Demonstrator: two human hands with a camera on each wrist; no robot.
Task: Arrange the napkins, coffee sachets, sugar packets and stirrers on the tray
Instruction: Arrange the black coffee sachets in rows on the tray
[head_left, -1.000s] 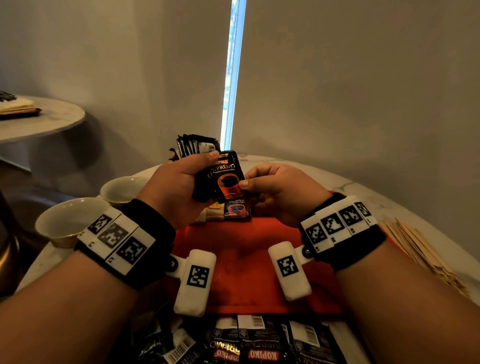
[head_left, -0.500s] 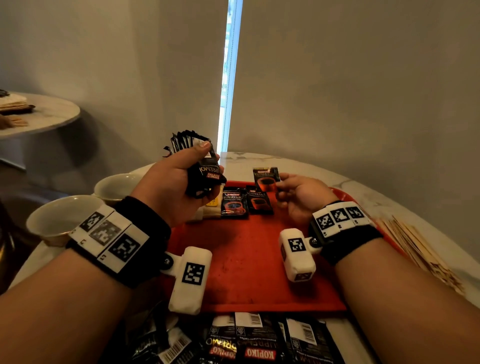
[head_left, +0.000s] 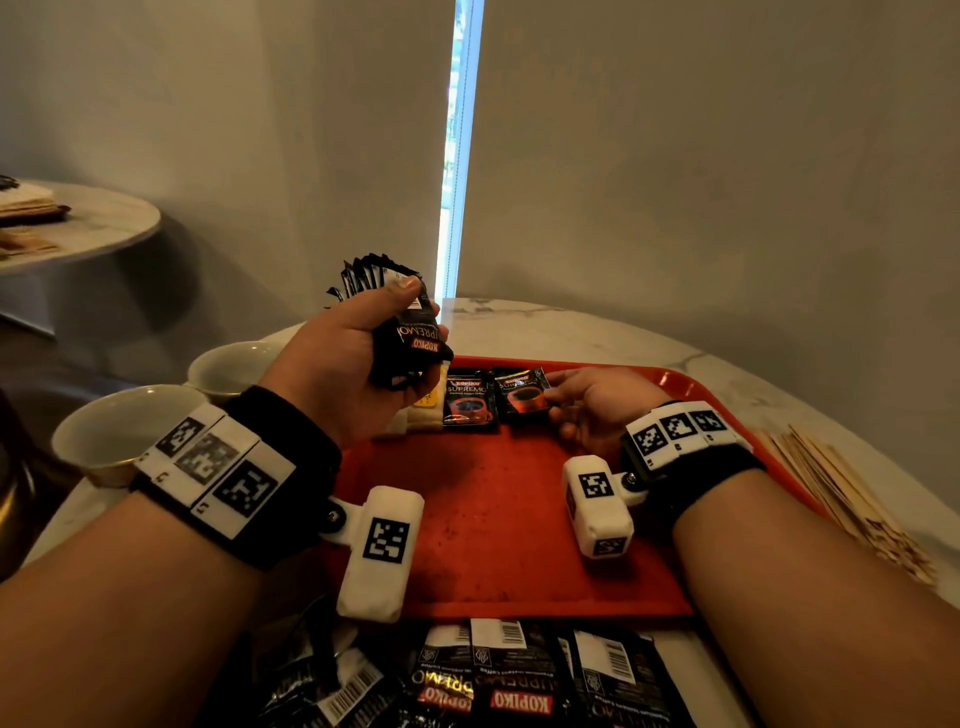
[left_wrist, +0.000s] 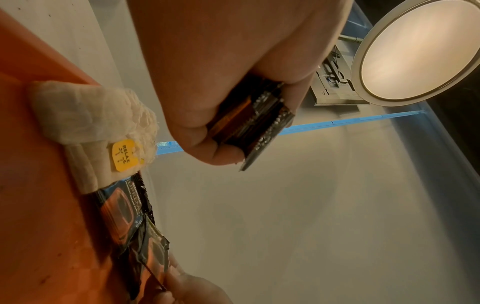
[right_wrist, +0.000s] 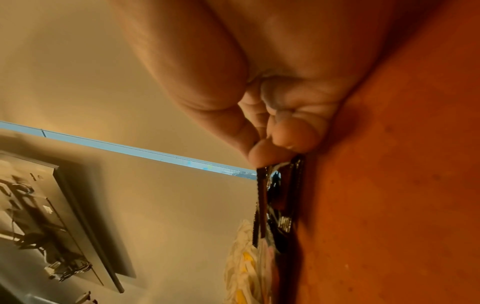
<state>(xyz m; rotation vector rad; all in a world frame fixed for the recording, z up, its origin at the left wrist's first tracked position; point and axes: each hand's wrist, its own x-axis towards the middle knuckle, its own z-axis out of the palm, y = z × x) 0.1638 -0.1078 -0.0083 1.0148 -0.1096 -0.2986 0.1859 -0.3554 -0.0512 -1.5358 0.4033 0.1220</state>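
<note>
My left hand (head_left: 358, 358) grips a stack of black coffee sachets (head_left: 410, 343) above the far left part of the red tray (head_left: 498, 519); the same stack (left_wrist: 249, 127) shows end-on in the left wrist view. My right hand (head_left: 587, 400) pinches the edge of one coffee sachet (head_left: 524, 389) low over the tray's far side, next to another sachet (head_left: 467, 397) lying flat. White folded napkins (left_wrist: 91, 115) with a yellow tag lie left of those sachets. In the right wrist view my fingertips (right_wrist: 262, 154) hold the sachet's edge (right_wrist: 261, 197).
More coffee sachets (head_left: 509, 680) lie in a pile at the table's near edge. Wooden stirrers (head_left: 841, 493) lie right of the tray. Two pale bowls (head_left: 124, 426) stand to the left. A round side table (head_left: 88, 228) is at far left.
My right hand took one sachet from the left hand's stack, carried it right and lowered it onto the tray beside the flat one. My left hand lifted its stack slightly.
</note>
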